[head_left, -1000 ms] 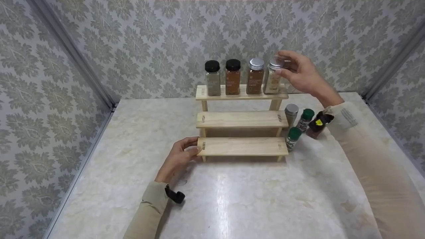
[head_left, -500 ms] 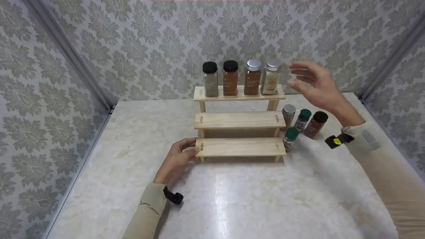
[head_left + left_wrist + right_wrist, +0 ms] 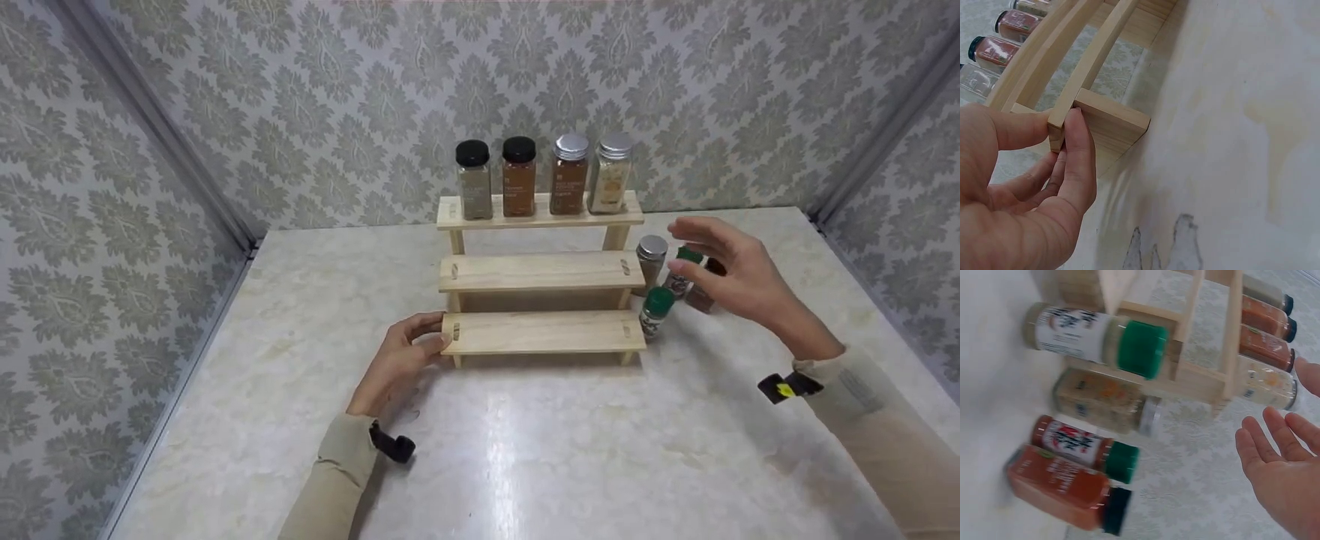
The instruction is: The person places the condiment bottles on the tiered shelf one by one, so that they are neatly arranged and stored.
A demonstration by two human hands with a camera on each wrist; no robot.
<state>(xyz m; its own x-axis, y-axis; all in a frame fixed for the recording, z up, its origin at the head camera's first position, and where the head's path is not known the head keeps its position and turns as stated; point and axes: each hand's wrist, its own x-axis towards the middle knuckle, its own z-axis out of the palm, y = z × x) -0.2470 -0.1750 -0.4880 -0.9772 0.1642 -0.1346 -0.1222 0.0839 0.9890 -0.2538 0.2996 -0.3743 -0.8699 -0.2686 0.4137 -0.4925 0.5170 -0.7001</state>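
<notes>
A three-step wooden rack (image 3: 544, 271) stands on the table. My left hand (image 3: 405, 349) pinches the left end of its lowest board (image 3: 1092, 67) between thumb and fingers. My right hand (image 3: 739, 274) holds nothing; its fingers are loosely bent, and it hangs over the spice jars right of the rack. Those are a silver-capped jar (image 3: 651, 264), a green-capped jar (image 3: 657, 311) in front, another green-capped jar (image 3: 1075, 444) and a dark-capped jar of red-brown spice (image 3: 1061, 486). In the head view, the hand partly covers the last two.
On the top step stand two black-capped jars (image 3: 519, 180) and two silver-capped jars (image 3: 610, 176). Behind the rack rises a patterned wall (image 3: 360, 112). The pale marbled table (image 3: 562, 450) extends in front and to both sides.
My right hand has let go of the rightmost silver-capped jar on the top step and moved right and down over the jars beside the rack. My left hand has stayed on the board.
</notes>
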